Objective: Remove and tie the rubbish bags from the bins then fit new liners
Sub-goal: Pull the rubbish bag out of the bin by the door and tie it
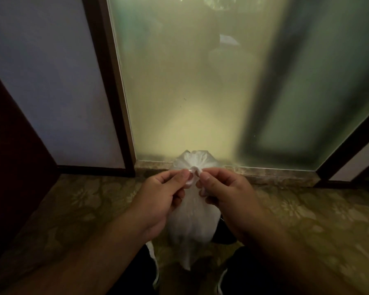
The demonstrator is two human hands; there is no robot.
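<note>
1. Rubbish bag (pixel 192 220) — white, held above the patterned carpet (pixel 77 209), in front of a frosted glass door (pixel 190 92).
2. Left hand (pixel 158 201) and right hand (pixel 228 199) — each grip pinched on its twisted neck.

Left arm: bare forearm, reaching in from the lower left.
Left hand (pixel 160 196): fingers curled, thumb and forefinger pinching the twisted neck of the bag (pixel 192 222).
Right arm: bare forearm, reaching in from the lower right.
Right hand (pixel 228 199): fingers curled, pinching the same neck.
Spacing: hands level, fingertips nearly meeting.
</note>
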